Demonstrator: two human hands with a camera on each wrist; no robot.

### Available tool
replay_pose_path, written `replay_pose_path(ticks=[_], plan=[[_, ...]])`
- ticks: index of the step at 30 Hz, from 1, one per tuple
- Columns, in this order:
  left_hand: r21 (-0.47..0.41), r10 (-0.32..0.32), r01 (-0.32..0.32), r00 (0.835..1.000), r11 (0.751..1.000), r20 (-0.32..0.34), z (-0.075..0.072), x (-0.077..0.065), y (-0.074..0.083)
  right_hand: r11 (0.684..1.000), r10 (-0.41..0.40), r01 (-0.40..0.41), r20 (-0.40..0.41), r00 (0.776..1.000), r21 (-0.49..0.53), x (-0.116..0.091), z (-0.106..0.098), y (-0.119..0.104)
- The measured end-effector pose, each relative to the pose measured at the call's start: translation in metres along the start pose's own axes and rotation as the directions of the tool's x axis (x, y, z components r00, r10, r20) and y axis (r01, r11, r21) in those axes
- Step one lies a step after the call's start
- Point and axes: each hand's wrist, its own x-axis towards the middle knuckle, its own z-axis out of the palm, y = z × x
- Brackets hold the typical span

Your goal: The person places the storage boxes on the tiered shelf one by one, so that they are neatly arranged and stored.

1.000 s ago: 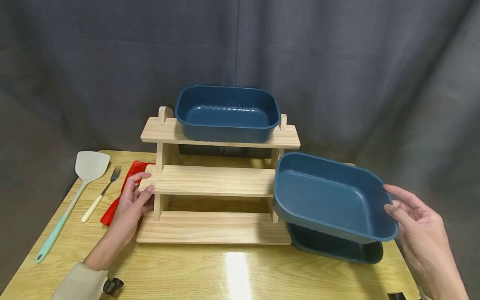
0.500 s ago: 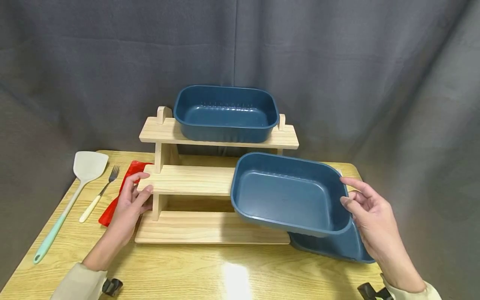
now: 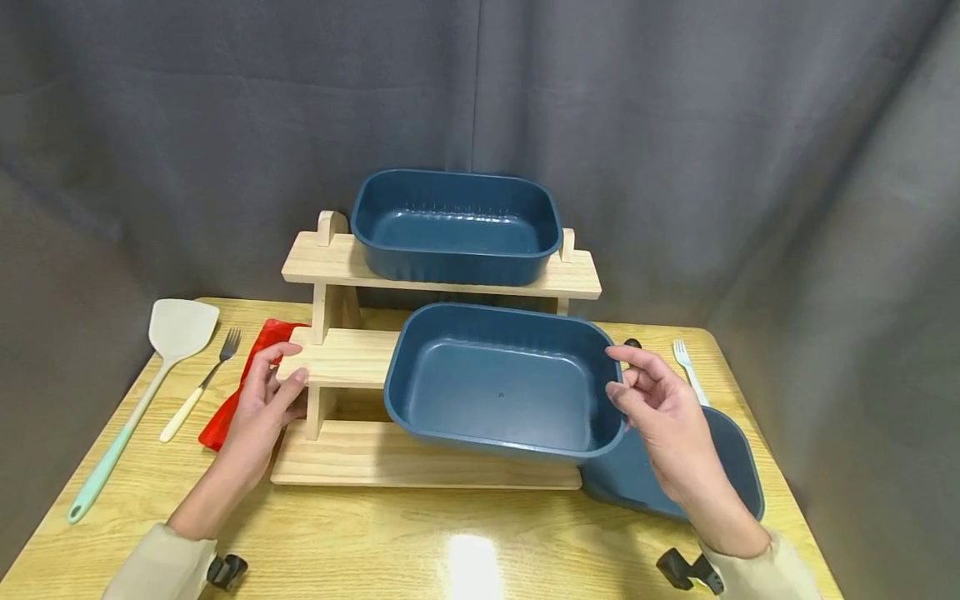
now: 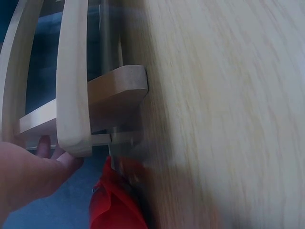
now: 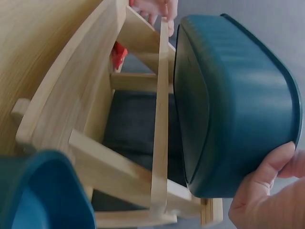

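Note:
A three-tier wooden rack (image 3: pixel 427 458) stands in the middle of the table. My left hand (image 3: pixel 258 404) grips the left end of its middle board (image 3: pixel 341 358), thumb on the front edge. With thumb and fingers, my right hand (image 3: pixel 671 421) pinches the right rim of a dark blue rectangular plastic tub (image 3: pixel 498 392). Nothing shows inside this tub, and it covers much of the middle board. In the right wrist view the underside of the tub (image 5: pixel 238 105) faces the board, close over it. A similar blue tub (image 3: pixel 457 267) sits on the top tier.
Another blue tub (image 3: pixel 720 467) lies at the rack's right, partly behind my right arm. A white fork (image 3: pixel 690 371) lies behind it. On the left are a spatula (image 3: pixel 142 396), a cream-handled fork (image 3: pixel 198 387) and a red packet (image 3: pixel 225 417). A grey curtain (image 3: pixel 675 150) hangs behind.
My right hand has carried the blue tub leftward, from above the tub on the right to over the middle board. The white fork has come into view. My left hand stays in place.

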Motion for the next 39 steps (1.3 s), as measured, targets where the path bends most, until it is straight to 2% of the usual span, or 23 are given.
replay_pose_path(ticks=[11, 24, 39], plan=[[0.006, -0.009, 0.009, 1.0, 1.0, 0.0, 0.0, 0.0, 0.0, 0.998, 0.023, -0.024, -0.019, 1.0, -0.055, 0.008, 0.027, -0.002], [0.0, -0.019, 0.019, 1.0, 1.0, -0.005, 0.0, 0.0, 0.001, 0.999, 0.04, -0.038, -0.031, 0.999, 0.037, 0.021, 0.056, 0.002], [-0.023, -0.015, 0.015, 1.0, 1.0, -0.016, 0.0, 0.002, 0.0, 0.997, 0.043, -0.039, -0.061, 0.997, 0.071, 0.032, 0.07, 0.011]])
